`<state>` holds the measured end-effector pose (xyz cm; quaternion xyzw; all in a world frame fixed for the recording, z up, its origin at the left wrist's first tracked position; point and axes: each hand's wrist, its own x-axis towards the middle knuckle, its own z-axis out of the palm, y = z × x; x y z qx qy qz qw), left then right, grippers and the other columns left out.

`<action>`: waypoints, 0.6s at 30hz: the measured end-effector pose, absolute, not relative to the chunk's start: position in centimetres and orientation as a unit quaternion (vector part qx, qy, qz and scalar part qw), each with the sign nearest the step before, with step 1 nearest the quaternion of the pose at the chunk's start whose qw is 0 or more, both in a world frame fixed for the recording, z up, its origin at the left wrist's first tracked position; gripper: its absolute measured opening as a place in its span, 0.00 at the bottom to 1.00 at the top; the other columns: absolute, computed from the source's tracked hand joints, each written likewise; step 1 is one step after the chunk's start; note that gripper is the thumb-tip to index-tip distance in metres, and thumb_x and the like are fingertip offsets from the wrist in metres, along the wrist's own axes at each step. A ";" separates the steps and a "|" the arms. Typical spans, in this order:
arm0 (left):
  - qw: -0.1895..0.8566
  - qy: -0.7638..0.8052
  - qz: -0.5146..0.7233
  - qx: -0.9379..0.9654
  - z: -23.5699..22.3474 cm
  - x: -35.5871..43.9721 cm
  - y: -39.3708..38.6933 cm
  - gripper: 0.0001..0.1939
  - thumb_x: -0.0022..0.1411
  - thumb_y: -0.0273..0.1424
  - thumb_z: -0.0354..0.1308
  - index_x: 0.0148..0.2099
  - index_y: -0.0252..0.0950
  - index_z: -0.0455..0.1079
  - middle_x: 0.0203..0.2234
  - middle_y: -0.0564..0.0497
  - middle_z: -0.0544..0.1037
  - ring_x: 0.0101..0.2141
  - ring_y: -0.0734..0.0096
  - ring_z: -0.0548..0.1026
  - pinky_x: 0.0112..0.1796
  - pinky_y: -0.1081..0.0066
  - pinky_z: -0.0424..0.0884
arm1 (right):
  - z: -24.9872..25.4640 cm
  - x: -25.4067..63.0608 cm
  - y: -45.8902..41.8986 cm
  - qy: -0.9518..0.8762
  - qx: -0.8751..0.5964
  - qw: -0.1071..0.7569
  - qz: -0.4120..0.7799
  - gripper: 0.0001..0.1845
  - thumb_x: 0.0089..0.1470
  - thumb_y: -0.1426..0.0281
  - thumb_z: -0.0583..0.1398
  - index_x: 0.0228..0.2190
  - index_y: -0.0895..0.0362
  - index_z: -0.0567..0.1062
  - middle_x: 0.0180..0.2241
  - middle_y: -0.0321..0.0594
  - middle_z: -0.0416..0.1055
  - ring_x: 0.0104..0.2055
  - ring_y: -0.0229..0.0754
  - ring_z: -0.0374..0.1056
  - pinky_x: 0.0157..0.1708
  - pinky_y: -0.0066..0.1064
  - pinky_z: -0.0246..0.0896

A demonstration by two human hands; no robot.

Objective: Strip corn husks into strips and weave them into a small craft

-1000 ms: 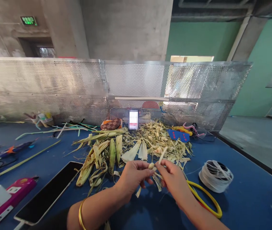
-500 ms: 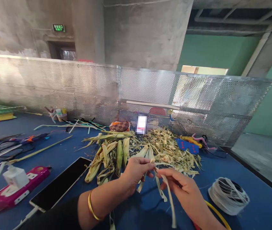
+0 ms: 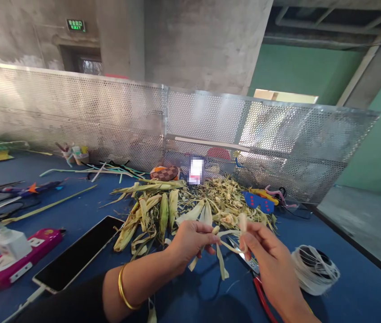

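My left hand (image 3: pixel 190 246) is closed in a pinch on a bundle of pale corn husks (image 3: pixel 205 214), whose leaves fan out above and below the fingers. A narrow husk strip (image 3: pixel 229 233) runs from that pinch across to my right hand (image 3: pixel 267 258). My right fingers are closed on the strip, which makes a loop between the hands; one end pokes up above the fingertips. Partly hidden under my right hand lie red-handled scissors (image 3: pixel 253 266) on the blue table. Behind my hands are whole dried corn husks (image 3: pixel 164 215) and a heap of shredded husk (image 3: pixel 231 195).
A spool of white string (image 3: pixel 316 271) stands at right. To the left lie a phone (image 3: pixel 79 253) on a cable and a magenta power strip (image 3: pixel 19 264) with a white charger. A glue gun (image 3: pixel 39 188) rests farther back. A perforated metal screen (image 3: pixel 207 112) borders the table.
My right hand has risen and pulled back slightly, bringing the strip's hanging end up into a loop. The scissors now show beneath it. My left hand keeps its pinch. The view has shifted slightly.
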<state>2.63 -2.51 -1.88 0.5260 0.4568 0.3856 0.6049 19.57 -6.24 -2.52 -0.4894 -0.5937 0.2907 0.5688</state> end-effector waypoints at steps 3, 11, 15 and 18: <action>0.597 0.463 0.387 0.529 -1.8 2.7 -2.5 0.09 0.45 0.32 0.64 0.30 0.31 0.74 0.19 0.53 0.75 0.18 0.79 0.69 0.15 0.80 0.54 | -2.1 19.5 -6.1 -0.631 -0.542 0.446 0.330 0.17 0.51 0.57 0.57 0.20 0.56 0.68 0.16 0.31 0.62 0.18 0.34 0.57 0.19 0.25 0.51; 0.586 0.461 0.388 0.542 -2.3 2.9 -2.5 0.07 0.46 0.30 0.65 0.29 0.33 0.74 0.15 0.56 0.72 0.18 0.78 0.70 0.15 0.79 0.56 | -2.4 19.2 -5.7 -0.655 -0.581 0.357 0.327 0.16 0.51 0.58 0.55 0.19 0.55 0.65 0.15 0.30 0.62 0.19 0.35 0.57 0.20 0.25 0.50; 0.586 0.466 0.391 0.535 -2.2 3.1 -2.7 0.04 0.48 0.26 0.62 0.29 0.31 0.73 0.16 0.56 0.72 0.18 0.77 0.71 0.15 0.79 0.58 | -2.3 19.1 -5.8 -0.664 -0.587 0.340 0.315 0.16 0.51 0.59 0.54 0.19 0.55 0.66 0.16 0.31 0.63 0.19 0.35 0.57 0.21 0.26 0.50; 0.585 0.472 0.399 0.526 -2.1 3.2 -2.8 0.05 0.47 0.25 0.62 0.30 0.30 0.73 0.16 0.55 0.72 0.18 0.76 0.71 0.15 0.78 0.59 | -2.3 19.0 -5.9 -0.673 -0.590 0.331 0.299 0.15 0.52 0.60 0.53 0.19 0.55 0.66 0.15 0.31 0.62 0.19 0.35 0.55 0.20 0.26 0.48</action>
